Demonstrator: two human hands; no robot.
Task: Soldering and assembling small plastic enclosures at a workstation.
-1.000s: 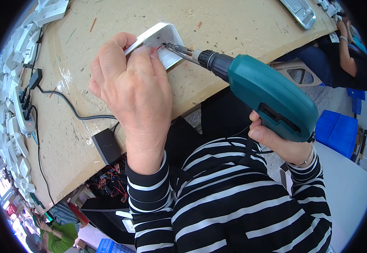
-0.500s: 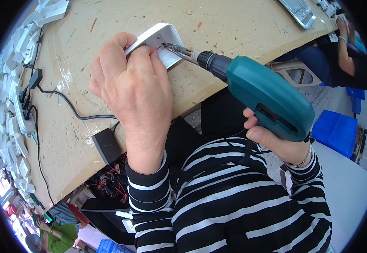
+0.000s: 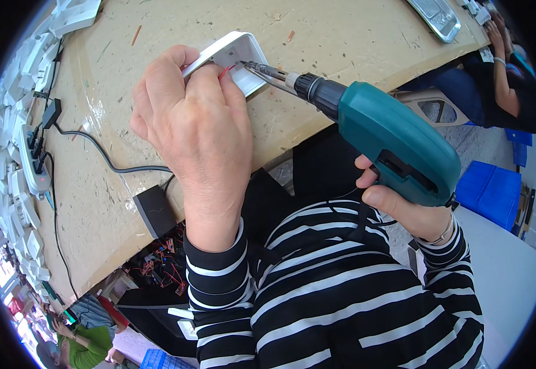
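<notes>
My left hand (image 3: 197, 117) is closed on a white plastic housing (image 3: 250, 49), tilted with its hollow side facing me, above the table. Its fingers reach inside, beside a short red wire (image 3: 226, 72); whether they pinch the wire is hidden. My right hand (image 3: 397, 206) grips a dark green soldering gun (image 3: 397, 138) by its handle. The gun points up and left, and its metal tip (image 3: 252, 66) is inside the housing's opening, close to the wire's end. I cannot tell if the tip touches anything.
White plastic housings (image 3: 25, 80) are heaped along the left edge, beside a power strip (image 3: 33, 161) with black cables. A black adapter box (image 3: 155, 212) sits at the table's near edge, above a bin of wired parts (image 3: 157, 270). A metal tray (image 3: 435, 21) and another person's arm (image 3: 506, 80) are far right.
The soldering gun has drawn back slightly to the right, its tip moving a little away from the wire. My left hand and the housing have barely moved.
</notes>
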